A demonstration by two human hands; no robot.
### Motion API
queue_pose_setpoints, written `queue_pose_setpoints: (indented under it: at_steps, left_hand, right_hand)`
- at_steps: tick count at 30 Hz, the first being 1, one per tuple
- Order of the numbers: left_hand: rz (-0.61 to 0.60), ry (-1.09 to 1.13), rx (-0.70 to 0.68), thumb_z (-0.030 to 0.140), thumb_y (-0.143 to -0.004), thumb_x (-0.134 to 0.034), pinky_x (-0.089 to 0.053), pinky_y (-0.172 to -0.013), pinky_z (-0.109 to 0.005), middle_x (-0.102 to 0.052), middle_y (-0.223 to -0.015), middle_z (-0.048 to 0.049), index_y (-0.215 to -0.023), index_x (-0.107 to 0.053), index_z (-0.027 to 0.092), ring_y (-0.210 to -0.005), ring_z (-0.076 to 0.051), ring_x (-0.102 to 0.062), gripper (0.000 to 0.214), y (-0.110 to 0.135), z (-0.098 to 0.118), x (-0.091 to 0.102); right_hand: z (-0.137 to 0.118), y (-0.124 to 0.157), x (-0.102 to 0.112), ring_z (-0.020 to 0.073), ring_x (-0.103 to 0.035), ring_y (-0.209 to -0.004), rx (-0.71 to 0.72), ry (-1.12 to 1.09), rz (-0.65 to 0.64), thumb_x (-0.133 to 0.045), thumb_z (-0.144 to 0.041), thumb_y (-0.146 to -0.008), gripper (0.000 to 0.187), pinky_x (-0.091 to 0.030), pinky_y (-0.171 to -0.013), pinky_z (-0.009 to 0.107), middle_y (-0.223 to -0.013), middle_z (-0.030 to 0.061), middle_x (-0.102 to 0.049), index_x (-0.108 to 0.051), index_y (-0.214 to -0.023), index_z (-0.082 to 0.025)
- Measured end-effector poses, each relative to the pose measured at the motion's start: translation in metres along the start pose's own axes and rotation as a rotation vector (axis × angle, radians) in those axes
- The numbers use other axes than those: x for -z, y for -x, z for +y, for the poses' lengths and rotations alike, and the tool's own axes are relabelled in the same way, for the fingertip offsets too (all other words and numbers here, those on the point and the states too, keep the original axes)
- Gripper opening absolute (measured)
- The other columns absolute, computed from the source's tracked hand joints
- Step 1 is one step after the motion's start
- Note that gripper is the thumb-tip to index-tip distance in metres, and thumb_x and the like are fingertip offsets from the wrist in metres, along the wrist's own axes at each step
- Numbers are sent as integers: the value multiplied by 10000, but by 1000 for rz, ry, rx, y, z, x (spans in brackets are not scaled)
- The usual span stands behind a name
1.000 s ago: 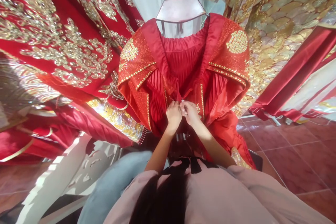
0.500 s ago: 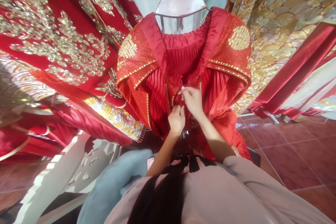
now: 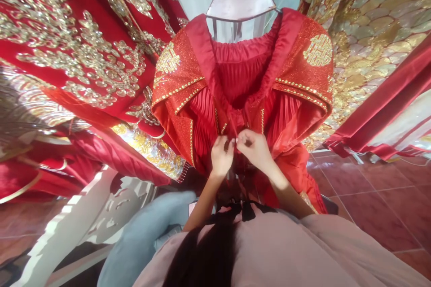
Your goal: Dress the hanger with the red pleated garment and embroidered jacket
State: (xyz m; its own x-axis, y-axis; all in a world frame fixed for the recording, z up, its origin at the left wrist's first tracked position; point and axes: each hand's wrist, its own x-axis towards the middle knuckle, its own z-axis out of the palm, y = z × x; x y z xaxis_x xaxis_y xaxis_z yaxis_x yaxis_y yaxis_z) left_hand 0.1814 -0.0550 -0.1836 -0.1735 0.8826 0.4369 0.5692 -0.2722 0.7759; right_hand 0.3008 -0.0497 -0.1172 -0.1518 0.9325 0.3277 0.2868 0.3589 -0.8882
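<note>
In front of me hangs a red glittery garment [image 3: 188, 58] with gold emblems on its shoulders, rows of gold beads along its edges and a gathered satin neckline. My right hand [image 3: 256, 148] pinches what looks like a thin red cord [image 3: 235, 128] running down from the front of the neckline. Close beside it, my left hand [image 3: 222, 156] is closed, thumb and fingers drawn together with the tips almost touching my right fingertips. What sits between the left fingers is too small to make out. Pleated red fabric [image 3: 205, 116] shows inside the garment's front.
A pale mannequin or stand top [image 3: 240, 2] rises through the garment's neck. Red cloth with gold beadwork [image 3: 107, 63] hangs at left, gold scale-patterned cloth [image 3: 367, 45] at right. A white carved chair or bench part [image 3: 74, 219] stands low left. The floor [image 3: 370, 197] is red tile.
My right hand has come down from the neckline toward me, level with my left hand. The left hand has shifted slightly. The garment appears a little farther right in view.
</note>
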Motion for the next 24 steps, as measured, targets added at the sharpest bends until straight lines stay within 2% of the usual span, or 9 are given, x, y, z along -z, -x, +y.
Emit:
queue_pose_setpoints:
  at_steps: [2, 3, 7, 10, 12, 17, 20, 22, 24]
  left_hand:
    - [64, 237, 43, 449, -910, -467, -463, -734, -301, -616, -839, -79, -856, -603, 152, -778, -190, -596, 330, -2, 1, 5]
    - [46, 376, 86, 521, -906, -444, -475, -745, -312, -631, -854, -87, -885, -611, 151, -795, -198, -608, 406, -5, 4, 7]
    - [-303, 837, 235, 767, -851, -187, -484, -868, -382, -680, -981, -129, -950, -669, 159, -979, -255, -626, 782, -28, 27, 12]
    - [-469, 926, 277, 754, -855, -38, -429, -978, -403, -662, -1121, -130, -1004, -684, 180, -1147, -262, -565, 876, -48, 41, 4]
    - [-467, 936, 280, 705, -890, -45, -402, -1016, -394, -651, -1158, -110, -1049, -665, 197, -1166, -239, -557, 817, -55, 44, -6]
    - [-254, 813, 197, 689, -908, -138, -421, -1009, -367, -645, -1152, -86, -1008, -652, 199, -1105, -209, -573, 718, -55, 44, -17]
    - [-328, 812, 141, 690, -898, -248, -411, -1014, -348, -666, -1062, -85, -910, -666, 185, -1050, -200, -591, 655, -54, 44, -11]
    - [-338, 852, 178, 628, -874, -427, -469, -911, -326, -675, -906, -71, -835, -652, 169, -885, -181, -629, 513, -54, 44, -4]
    - [-269, 809, 218, 505, -837, -563, -493, -721, -272, -635, -743, -30, -798, -633, 160, -680, -139, -597, 354, -53, 44, 4]
  right_hand:
    - [0, 11, -1, 74, -387, -493, -16, -38, -66, -475, -257, -725, 158, -313, -505, 191, -511, -39, -429, -446, -590, -180]
    - [0, 14, -3, 72, -379, -492, -19, -45, -89, -464, -256, -726, 164, -307, -502, 190, -511, -39, -423, -438, -583, -180]
    - [2, 14, -10, 65, -349, -484, 1, 8, -86, -451, -234, -717, 163, -292, -513, 189, -510, -42, -403, -406, -570, -180]
    - [4, 12, -8, 65, -345, -481, 31, 52, -50, -467, -230, -716, 162, -285, -514, 190, -508, -45, -393, -405, -575, -179]
    - [3, 14, -5, 66, -360, -484, 50, 69, -40, -466, -225, -724, 161, -285, -518, 189, -516, -41, -405, -418, -579, -175]
    - [-6, 17, 1, 61, -339, -473, 56, 47, -56, -453, -213, -725, 177, -270, -500, 179, -496, -46, -376, -404, -559, -173]
    - [-9, 16, 5, 62, -329, -474, 39, 38, -99, -450, -214, -726, 187, -270, -496, 178, -494, -47, -368, -390, -553, -176]
    - [-8, 15, 9, 68, -350, -480, 3, 116, -120, -453, -213, -730, 172, -284, -513, 185, -507, -43, -392, -408, -568, -176]
    - [-5, 12, 14, 82, -387, -490, -58, 248, -123, -460, -213, -742, 128, -303, -541, 202, -531, -35, -439, -469, -620, -177]
